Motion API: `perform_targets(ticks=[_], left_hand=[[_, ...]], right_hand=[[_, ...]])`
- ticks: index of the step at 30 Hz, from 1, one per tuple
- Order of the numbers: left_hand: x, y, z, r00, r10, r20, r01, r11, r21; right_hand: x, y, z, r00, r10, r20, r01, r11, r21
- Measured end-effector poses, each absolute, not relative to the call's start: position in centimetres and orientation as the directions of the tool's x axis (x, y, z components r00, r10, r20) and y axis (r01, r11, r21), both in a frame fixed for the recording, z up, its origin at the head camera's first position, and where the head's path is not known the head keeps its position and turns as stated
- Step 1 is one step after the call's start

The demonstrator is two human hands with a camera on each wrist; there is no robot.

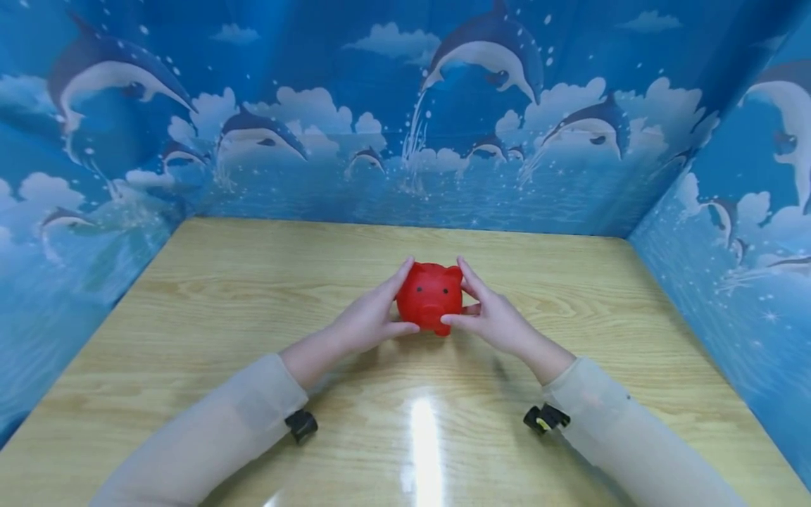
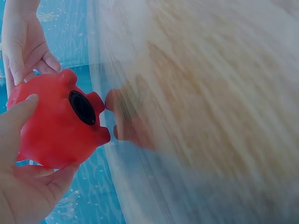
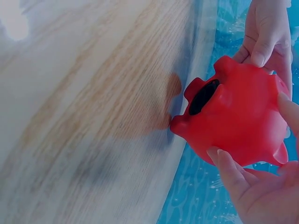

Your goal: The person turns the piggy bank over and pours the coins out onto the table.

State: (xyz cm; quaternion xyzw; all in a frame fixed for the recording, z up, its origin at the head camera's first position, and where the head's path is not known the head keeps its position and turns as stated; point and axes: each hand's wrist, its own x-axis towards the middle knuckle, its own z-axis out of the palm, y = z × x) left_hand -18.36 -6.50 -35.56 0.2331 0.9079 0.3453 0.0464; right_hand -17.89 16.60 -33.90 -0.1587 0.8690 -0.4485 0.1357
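Between my two hands is a red piggy bank [image 1: 431, 292], its snout and two dark eyes toward me in the head view. My left hand [image 1: 370, 318] grips its left side, the thumb low at the front and the fingers around the side. On the opposite side my right hand [image 1: 497, 317] holds it the same way, thumb beside the snout. A round black plug [image 2: 82, 108] shows on the underside in the left wrist view. Stubby feet [image 3: 179, 125] point toward the tabletop, right by their own reflections.
A glossy wood-grain table [image 1: 253, 282] lies under both arms. Blue dolphin-print curtains [image 1: 355, 176] stand along its back and sides. Small black devices [image 1: 301, 425] sit at both sleeve cuffs, low over the table. Bright glare streaks the near tabletop.
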Motion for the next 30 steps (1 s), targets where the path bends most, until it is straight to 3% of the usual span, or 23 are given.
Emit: perform_targets(ticks=[15,21,30], left_hand=[[-17.98,-6.81,-35.57,-0.86,0.495,0.126,0.481,0.705,0.521],[-17.89,-6.71,-35.53,-0.866,0.49,0.096,0.462,0.713,0.527],[-17.79,-6.69,-35.45,-0.874,0.479,0.082,0.439,0.705,0.557]], right_hand=[[-17.4,16.29,-34.24,-0.916,-0.385,-0.114,-0.138,0.569,-0.811],[-17.25,16.4,-34.37,-0.909,-0.415,-0.049,-0.211,0.557,-0.803],[-16.9,16.51,-34.58,-0.878,-0.476,0.044,-0.408,0.699,-0.588]])
